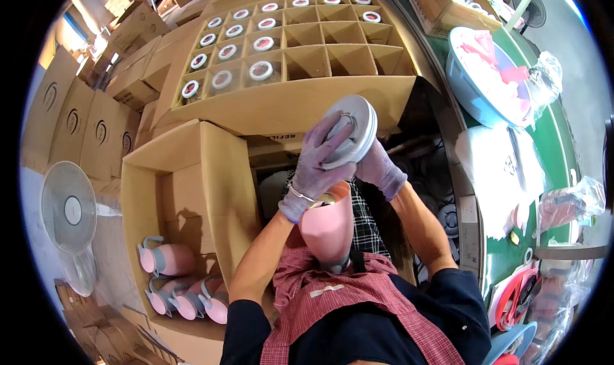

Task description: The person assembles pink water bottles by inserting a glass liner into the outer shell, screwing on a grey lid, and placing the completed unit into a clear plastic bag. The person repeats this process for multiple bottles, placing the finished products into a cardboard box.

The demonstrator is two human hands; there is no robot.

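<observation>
My left hand (318, 157), in a purple-grey work glove, has its fingers spread over the face of a round grey plastic disc (366, 132) that looks like a base or cover. At the disc's lower right, my gloved right hand (382, 172) grips its edge; part of that hand is hidden behind the disc. The disc is tilted. Just below my hands a pink jug body (327, 227) stands between my legs against the checked apron (313, 294), its upper end uncovered with something metallic inside. My hands are apart from the jug's wall, as far as I can see.
Ahead is a divided carton (300, 87) partly filled with white-topped glass cylinders (261, 71). An open carton (208, 192) at left holds several pink jugs (167, 259) with grey handles. A standing fan (69, 208) is far left. On the green bench (499, 237) sits a blue basin (457, 77) of pink parts.
</observation>
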